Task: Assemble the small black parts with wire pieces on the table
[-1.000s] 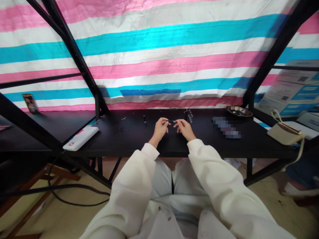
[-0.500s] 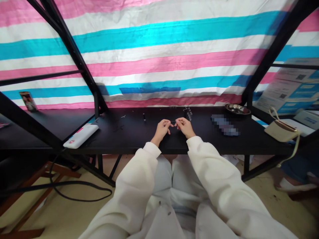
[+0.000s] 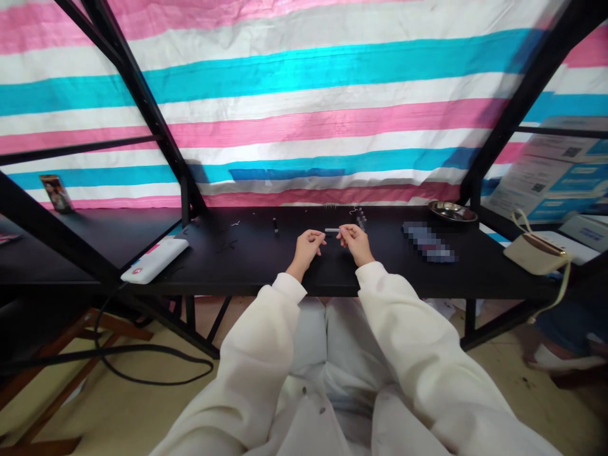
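At the front left corner of the worktop (image 3: 251,269) we see a white case (image 3: 154,261); farther right, nearer the back edge, a small tube (image 3: 275,225) stands. Our left hand (image 3: 308,248) comes next, its grip narrow, thumb and finger together; we cannot tell whether it has the left end of the pale stick (image 3: 332,230). The stick lies level between our hands, behind the middle of the front edge. We judge it light and fairly stiff, perhaps smooth enough to roll or slip, so a gentle fingertip pinch near each end suits it. Our right hand (image 3: 354,245) pinches its right end. Beyond that hand more tubes (image 3: 361,219) cluster toward the back edge; a dish (image 3: 453,211) sits by the back right corner.
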`<state>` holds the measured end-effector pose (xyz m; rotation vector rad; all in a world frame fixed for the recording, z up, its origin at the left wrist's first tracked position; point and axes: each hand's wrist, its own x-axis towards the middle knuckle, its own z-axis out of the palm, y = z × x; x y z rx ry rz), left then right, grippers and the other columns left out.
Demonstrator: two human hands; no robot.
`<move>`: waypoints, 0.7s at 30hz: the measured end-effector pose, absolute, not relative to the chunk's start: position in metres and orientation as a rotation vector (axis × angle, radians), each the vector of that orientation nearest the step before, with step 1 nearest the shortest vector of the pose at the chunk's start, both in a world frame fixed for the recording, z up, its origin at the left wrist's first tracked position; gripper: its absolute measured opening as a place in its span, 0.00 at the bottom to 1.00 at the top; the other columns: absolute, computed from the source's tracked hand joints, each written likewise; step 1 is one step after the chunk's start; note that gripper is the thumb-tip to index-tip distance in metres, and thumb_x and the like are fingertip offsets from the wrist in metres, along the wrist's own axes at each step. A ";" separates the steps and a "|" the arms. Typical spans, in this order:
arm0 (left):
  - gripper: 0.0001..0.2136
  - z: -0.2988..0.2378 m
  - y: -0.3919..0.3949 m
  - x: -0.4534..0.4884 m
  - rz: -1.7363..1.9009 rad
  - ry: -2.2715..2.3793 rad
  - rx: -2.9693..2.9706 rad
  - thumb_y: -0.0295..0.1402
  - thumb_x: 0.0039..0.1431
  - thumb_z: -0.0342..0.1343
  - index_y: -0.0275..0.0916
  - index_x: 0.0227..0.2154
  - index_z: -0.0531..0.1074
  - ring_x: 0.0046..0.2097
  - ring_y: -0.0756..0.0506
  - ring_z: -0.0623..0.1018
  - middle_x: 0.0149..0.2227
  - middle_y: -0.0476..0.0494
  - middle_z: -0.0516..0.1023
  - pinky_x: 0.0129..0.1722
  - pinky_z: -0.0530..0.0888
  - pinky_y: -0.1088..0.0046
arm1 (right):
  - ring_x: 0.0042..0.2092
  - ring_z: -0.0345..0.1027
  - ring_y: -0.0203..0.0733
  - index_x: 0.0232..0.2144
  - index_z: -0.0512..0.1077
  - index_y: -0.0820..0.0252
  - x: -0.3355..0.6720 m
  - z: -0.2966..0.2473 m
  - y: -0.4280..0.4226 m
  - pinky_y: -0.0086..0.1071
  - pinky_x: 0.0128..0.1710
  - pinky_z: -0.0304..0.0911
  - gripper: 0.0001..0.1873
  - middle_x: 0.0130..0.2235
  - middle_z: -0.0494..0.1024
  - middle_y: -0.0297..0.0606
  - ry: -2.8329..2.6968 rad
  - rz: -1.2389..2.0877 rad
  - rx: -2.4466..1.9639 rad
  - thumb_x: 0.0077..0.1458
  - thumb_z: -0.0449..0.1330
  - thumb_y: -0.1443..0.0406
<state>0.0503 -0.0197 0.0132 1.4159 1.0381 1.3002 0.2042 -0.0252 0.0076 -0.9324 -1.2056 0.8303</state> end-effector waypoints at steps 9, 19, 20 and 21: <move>0.16 0.014 -0.021 0.051 1.206 0.979 1.410 0.43 0.47 0.59 0.34 0.29 0.68 0.15 0.58 0.65 0.22 0.50 0.71 0.13 0.54 0.82 | 0.17 0.50 0.26 0.26 0.66 0.60 0.197 0.008 -0.029 0.25 0.17 0.44 0.23 0.17 0.63 0.24 -1.327 1.205 -0.914 0.35 0.66 0.49; 0.14 0.007 -0.016 0.051 1.237 0.949 1.456 0.42 0.46 0.59 0.35 0.28 0.69 0.15 0.57 0.65 0.19 0.55 0.66 0.15 0.56 0.81 | 0.19 0.54 0.28 0.27 0.70 0.62 0.197 0.005 -0.031 0.25 0.20 0.50 0.20 0.18 0.65 0.26 -1.460 1.073 -1.012 0.37 0.65 0.51; 0.14 0.008 -0.016 0.051 1.231 0.951 1.459 0.42 0.46 0.60 0.35 0.28 0.69 0.15 0.57 0.65 0.18 0.54 0.67 0.15 0.56 0.81 | 0.20 0.55 0.28 0.26 0.70 0.62 0.198 0.005 -0.031 0.26 0.20 0.51 0.20 0.19 0.67 0.28 -1.482 1.046 -1.022 0.37 0.65 0.51; 0.14 0.008 -0.017 0.051 1.222 0.952 1.462 0.42 0.46 0.60 0.35 0.27 0.69 0.15 0.57 0.64 0.18 0.54 0.67 0.15 0.56 0.81 | 0.21 0.57 0.29 0.26 0.70 0.62 0.198 0.005 -0.031 0.26 0.21 0.53 0.20 0.21 0.69 0.29 -1.503 1.019 -1.028 0.38 0.65 0.52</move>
